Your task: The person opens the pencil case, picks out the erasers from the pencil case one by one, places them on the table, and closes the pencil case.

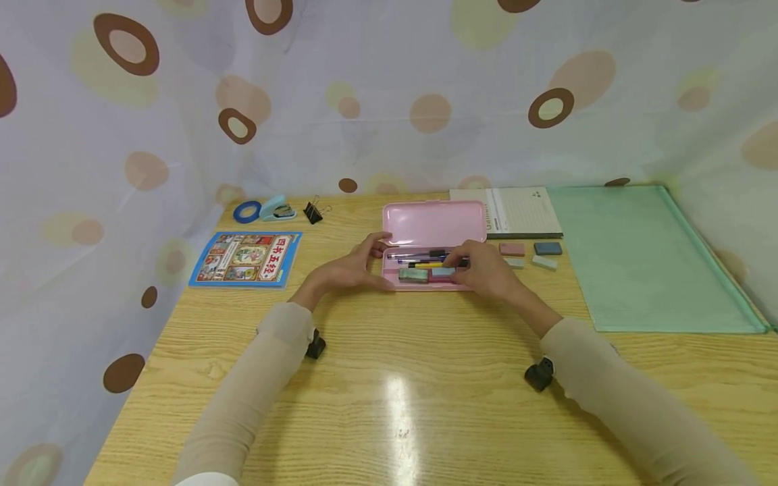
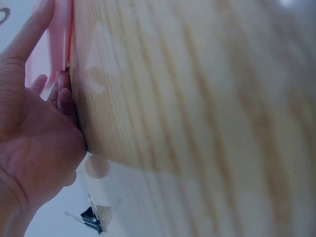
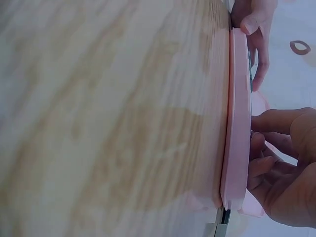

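Note:
A pink pencil case (image 1: 434, 223) lies with its lid tipped back. My left hand (image 1: 349, 268) holds its left end, thumb at the near corner and fingers by the hinge side. Over the right part of the tray is my right hand (image 1: 483, 270), thumb and fingers pinching a pale blue eraser (image 1: 442, 272) inside. A green eraser (image 1: 413, 275) sits left of it, and pens (image 1: 416, 257) and a yellow pencil (image 1: 425, 265) lie behind. In the right wrist view, the case wall (image 3: 238, 133) hides what the right fingertips touch.
Several erasers (image 1: 512, 250) lie right of the case, before a notebook (image 1: 525, 212). A green mat (image 1: 662, 263) covers the table's right side. At left are a blue-edged booklet (image 1: 246, 260), blue tape (image 1: 246, 212), a stapler (image 1: 277, 209) and a binder clip (image 1: 313, 212).

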A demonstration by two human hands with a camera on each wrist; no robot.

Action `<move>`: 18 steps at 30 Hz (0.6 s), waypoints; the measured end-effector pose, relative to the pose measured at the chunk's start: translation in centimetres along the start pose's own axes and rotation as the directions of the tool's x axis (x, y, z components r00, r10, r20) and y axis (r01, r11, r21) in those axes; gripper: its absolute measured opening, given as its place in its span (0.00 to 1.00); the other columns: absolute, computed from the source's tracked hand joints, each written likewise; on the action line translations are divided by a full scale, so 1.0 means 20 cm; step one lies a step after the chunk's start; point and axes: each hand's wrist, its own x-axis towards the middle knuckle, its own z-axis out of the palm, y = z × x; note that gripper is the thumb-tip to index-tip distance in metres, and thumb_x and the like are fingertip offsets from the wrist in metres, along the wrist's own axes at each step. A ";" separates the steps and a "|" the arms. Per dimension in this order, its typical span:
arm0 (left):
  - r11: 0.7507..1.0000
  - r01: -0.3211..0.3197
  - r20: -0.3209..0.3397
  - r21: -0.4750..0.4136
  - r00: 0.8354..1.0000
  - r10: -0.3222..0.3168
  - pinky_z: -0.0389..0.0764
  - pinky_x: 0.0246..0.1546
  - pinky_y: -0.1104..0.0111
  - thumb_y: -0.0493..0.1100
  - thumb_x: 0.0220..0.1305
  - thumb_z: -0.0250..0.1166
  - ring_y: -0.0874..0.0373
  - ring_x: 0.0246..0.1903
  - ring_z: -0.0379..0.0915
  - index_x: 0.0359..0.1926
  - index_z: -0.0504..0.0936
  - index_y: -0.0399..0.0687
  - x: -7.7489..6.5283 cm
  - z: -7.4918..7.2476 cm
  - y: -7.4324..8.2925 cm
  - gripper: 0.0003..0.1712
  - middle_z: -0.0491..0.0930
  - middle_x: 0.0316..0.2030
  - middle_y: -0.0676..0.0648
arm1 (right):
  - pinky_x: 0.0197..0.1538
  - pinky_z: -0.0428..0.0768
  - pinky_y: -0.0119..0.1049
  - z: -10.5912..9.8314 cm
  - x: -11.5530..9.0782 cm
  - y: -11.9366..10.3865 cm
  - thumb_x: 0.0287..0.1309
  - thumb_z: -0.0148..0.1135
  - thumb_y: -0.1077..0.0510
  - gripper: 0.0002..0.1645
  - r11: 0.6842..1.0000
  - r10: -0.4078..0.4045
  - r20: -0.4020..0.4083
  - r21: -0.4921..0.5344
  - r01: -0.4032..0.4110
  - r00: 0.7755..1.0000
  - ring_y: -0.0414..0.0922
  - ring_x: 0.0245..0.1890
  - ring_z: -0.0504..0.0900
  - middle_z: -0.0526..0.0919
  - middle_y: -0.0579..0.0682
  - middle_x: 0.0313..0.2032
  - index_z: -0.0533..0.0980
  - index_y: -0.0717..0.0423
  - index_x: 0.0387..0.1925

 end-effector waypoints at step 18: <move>1.000 -0.007 -0.003 0.022 1.000 0.007 0.59 0.75 0.54 0.49 0.58 0.80 0.50 0.71 0.56 0.81 0.49 0.62 0.01 0.00 0.00 0.60 0.60 0.73 0.48 | 0.39 0.76 0.39 -0.10 -0.08 0.06 0.60 0.71 0.61 0.11 0.996 0.073 -0.010 0.056 -0.073 0.997 0.50 0.37 0.77 0.84 0.56 0.48 0.84 0.56 0.45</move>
